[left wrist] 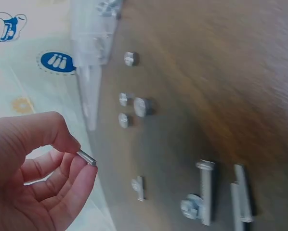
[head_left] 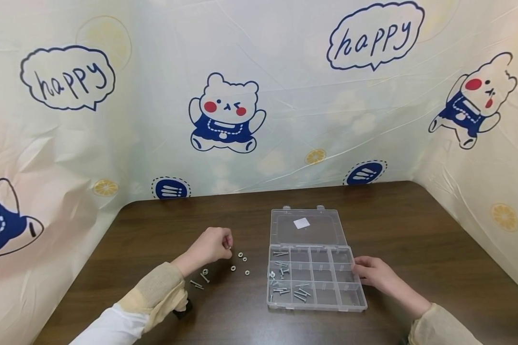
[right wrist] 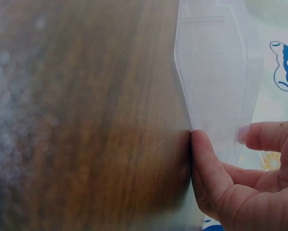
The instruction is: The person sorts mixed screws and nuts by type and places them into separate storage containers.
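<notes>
My left hand (head_left: 216,243) hovers over the table left of the box, thumb and forefinger pinching a short silver metal piece (left wrist: 87,158); its exact kind I cannot tell. Several small nuts (head_left: 233,268) are scattered right beside that hand. Nearer me lie a few screws (head_left: 205,278) and a larger nut or washer (head_left: 205,271). With thumb and fingers, my right hand (head_left: 373,272) grips the right side of a clear plastic compartment box (head_left: 317,307). Screws (head_left: 300,294) lie in compartments on the box's left; those on the right show bare bottoms.
The box's clear lid (head_left: 308,237) is folded back flat behind it, with a small white square (head_left: 301,223) on it. A brown wooden table (head_left: 423,230) carries everything. Behind and at the sides hangs a printed curtain (head_left: 285,115) with bears and lettering.
</notes>
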`<state>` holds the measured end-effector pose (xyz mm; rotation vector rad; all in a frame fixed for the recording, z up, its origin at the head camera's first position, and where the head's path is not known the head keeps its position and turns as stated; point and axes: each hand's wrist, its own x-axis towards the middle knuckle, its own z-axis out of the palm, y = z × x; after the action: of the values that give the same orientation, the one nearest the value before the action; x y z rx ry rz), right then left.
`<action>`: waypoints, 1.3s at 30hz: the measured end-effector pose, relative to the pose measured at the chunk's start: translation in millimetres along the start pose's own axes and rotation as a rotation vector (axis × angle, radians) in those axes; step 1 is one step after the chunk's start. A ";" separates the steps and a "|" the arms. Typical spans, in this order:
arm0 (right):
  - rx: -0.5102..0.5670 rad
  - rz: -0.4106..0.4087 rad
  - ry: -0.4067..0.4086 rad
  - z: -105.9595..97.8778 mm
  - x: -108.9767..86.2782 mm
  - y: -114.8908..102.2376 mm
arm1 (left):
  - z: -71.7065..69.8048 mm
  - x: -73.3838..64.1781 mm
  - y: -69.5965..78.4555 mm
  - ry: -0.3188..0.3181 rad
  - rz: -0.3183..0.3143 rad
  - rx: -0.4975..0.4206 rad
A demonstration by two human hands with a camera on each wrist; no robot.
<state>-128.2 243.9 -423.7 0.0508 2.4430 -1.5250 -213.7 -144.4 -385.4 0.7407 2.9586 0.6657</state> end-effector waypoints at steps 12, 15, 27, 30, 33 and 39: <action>0.006 -0.011 -0.006 0.1 -0.4 -0.1 | -12.7 13.6 31.5 0.057 0.060 -0.067; -0.004 -0.002 -0.004 -0.3 0.2 -0.5 | -13.0 15.9 40.4 0.056 0.088 -0.081; 0.012 -0.009 -0.010 -0.9 -1.6 -1.1 | -9.4 22.9 78.8 0.042 0.252 -0.089; 0.011 -0.012 -0.015 -1.1 -1.7 -1.1 | -8.0 25.3 87.8 0.007 0.273 -0.090; 0.009 -0.016 -0.019 -1.2 -1.5 -1.1 | -4.6 28.6 95.5 -0.031 0.303 -0.079; 0.021 -0.021 -0.030 -1.5 -1.3 -0.6 | 5.1 34.5 110.2 -0.089 0.372 -0.053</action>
<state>-127.4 245.1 -422.2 0.0068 2.4114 -1.5491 -194.7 -38.9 -342.0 1.2948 2.7335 0.7012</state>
